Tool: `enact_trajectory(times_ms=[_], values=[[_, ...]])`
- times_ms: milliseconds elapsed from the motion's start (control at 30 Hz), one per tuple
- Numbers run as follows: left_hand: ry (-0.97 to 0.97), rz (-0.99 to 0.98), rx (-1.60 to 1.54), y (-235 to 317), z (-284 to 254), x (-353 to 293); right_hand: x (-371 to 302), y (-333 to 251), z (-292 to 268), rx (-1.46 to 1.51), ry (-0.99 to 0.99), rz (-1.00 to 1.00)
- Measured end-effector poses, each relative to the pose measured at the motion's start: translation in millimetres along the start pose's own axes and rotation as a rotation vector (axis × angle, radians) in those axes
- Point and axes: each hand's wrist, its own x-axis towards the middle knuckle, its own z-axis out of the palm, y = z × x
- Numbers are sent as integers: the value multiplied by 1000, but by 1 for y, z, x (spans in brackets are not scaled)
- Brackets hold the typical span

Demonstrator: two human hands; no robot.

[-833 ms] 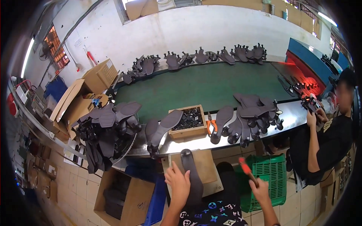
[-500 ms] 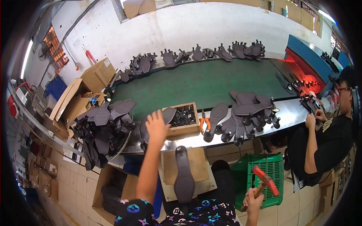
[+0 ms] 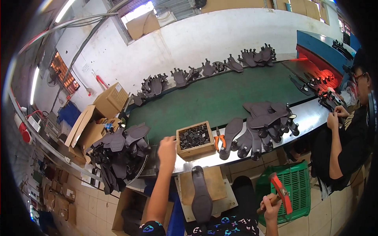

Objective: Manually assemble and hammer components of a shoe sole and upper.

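My left hand [image 3: 167, 152] is beside the left wall of an open wooden box [image 3: 197, 151], fingers partly bent and nothing visible in them. Small dark pieces [image 3: 195, 135] fill the box. My right hand [image 3: 271, 207] grips the wooden handle of a red-headed hammer [image 3: 282, 193], held up at the lower right. Between my hands, a dark shoe sole [image 3: 201, 198] with its heel end away from me lies over a tan pad on a pale board [image 3: 229, 198] at my lap. Orange-handled pliers [image 3: 219, 142] rest right of the box.
Soles with heels are heaped at the bench's left end [image 3: 120, 147] and right of the pliers [image 3: 265, 118]. More line the far edge of the green belt [image 3: 189, 106]. A green crate [image 3: 299, 185] stands below right. A co-worker [image 3: 342, 145] sits at right.
My left hand has drawn down from above a sole to the box's left side, its fingers less spread. The soles left of the box are out of sight there. The view has shifted slightly.
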Motion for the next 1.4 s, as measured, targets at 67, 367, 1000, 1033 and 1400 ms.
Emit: enact_trajectory(times_ms=[67,367,1000,1033,1400], values=[[-111,170,-131,18,15,19,11,-7,10,178,-65,51],[-271,326,-182,-13,54,51,7,-22,25,130,-105,154],[-124,-199,-1302,123,-178,-132,49,-120,173,75,-858,179],[-120,-218,-1312,122,-176,-135,47,-119,173,60,-865,193],[85,-176,-766,54,-39,-125,82,-38,200,-175,-786,81]])
